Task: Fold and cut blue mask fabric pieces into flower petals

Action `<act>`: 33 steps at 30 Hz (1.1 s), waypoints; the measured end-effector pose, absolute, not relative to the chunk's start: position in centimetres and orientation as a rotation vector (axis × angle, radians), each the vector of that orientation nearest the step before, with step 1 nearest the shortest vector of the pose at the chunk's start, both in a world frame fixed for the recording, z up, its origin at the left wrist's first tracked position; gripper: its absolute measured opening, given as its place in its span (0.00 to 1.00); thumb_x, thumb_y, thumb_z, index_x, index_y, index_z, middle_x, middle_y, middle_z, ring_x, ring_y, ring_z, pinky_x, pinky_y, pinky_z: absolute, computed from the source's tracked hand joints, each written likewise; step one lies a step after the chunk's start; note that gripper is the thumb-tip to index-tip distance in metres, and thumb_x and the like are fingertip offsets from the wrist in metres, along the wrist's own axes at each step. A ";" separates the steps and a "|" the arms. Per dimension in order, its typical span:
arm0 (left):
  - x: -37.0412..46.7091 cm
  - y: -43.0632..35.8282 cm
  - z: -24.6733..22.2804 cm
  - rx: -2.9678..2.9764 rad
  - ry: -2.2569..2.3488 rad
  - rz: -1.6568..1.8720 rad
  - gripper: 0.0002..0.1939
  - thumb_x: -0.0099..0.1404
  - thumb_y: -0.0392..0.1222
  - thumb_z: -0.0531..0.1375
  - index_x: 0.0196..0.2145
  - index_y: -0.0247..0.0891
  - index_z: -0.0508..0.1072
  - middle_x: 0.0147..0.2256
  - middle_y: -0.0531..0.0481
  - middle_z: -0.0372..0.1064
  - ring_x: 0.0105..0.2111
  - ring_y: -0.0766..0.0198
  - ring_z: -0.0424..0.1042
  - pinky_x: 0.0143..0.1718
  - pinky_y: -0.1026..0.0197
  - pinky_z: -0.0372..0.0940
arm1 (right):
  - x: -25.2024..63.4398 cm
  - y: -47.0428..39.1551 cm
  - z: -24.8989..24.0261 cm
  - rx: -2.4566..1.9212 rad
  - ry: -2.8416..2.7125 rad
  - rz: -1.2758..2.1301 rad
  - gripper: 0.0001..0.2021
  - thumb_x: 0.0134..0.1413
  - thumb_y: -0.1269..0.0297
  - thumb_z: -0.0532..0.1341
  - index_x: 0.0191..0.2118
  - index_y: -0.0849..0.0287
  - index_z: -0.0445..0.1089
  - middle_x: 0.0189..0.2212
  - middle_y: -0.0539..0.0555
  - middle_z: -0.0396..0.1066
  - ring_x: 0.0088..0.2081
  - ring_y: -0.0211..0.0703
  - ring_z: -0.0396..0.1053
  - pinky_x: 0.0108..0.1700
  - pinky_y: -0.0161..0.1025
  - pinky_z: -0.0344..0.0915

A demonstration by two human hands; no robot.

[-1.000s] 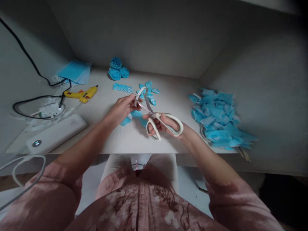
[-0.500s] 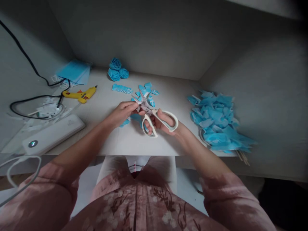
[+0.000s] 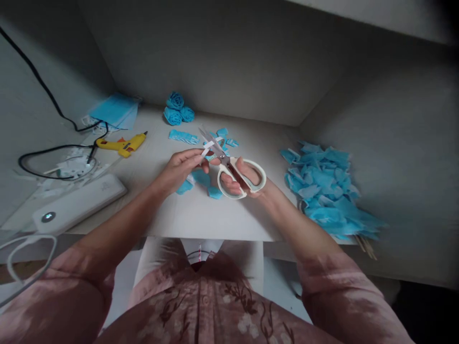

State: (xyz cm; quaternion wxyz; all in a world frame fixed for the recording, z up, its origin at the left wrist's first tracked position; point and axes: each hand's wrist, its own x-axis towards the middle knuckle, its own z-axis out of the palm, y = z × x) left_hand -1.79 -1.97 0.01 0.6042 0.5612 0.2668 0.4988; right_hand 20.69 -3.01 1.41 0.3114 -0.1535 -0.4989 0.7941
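My right hand (image 3: pixel 244 177) is closed round the cream handles of a pair of scissors (image 3: pixel 223 158), thumb in one loop and fingers in the other. The blades point away to the upper left and are nearly together. A small white strip (image 3: pixel 207 149) is pinched in my left hand (image 3: pixel 186 165), right beside the blades. Whether the blades touch the strip I cannot tell. Beneath and behind the hands lie cut blue fabric pieces (image 3: pixel 201 177), partly hidden. A pleated blue strip (image 3: pixel 183 137) rests on the table beyond my left hand.
Three blue rosettes (image 3: pixel 174 116) sit at the back. To the left are a yellow glue gun (image 3: pixel 125 145), stacked blue face masks (image 3: pixel 116 110), white scraps (image 3: pixel 73 160) and a white power bank (image 3: pixel 81 201) with cables. A blue fabric heap (image 3: pixel 319 179) stands at right, thin sticks (image 3: pixel 366 246) below it.
The scissors have closed from wide apart to nearly shut, their handle loops drawing together. The white strip in my left hand shows more clearly. The whole view has shifted slightly.
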 end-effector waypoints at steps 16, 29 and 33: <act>-1.8 -1.7 0.0 1.448 0.843 1.194 0.14 0.64 0.49 0.66 0.26 0.37 0.76 0.22 0.54 0.69 0.26 0.68 0.67 0.34 0.62 0.63 | 19.5 -4.3 -0.4 -0.383 -1.335 2.073 0.29 0.59 0.37 0.68 0.49 0.61 0.77 0.23 0.42 0.65 0.17 0.26 0.53 0.16 0.27 0.54; -1.3 -2.5 1.0 1.265 0.844 1.050 0.11 0.59 0.46 0.70 0.32 0.36 0.78 0.23 0.52 0.72 0.20 0.69 0.65 0.23 0.63 0.58 | 19.6 -5.5 -0.2 -0.265 -1.644 1.956 0.28 0.67 0.40 0.62 0.57 0.60 0.72 0.33 0.50 0.69 0.29 0.32 0.64 0.29 0.32 0.64; -1.2 -2.4 0.6 1.241 0.788 1.039 0.14 0.59 0.48 0.70 0.26 0.38 0.73 0.18 0.54 0.67 0.18 0.70 0.63 0.23 0.64 0.54 | 19.8 -5.1 -0.7 -0.274 -1.610 1.962 0.32 0.66 0.36 0.60 0.60 0.59 0.70 0.34 0.51 0.68 0.30 0.33 0.66 0.29 0.32 0.64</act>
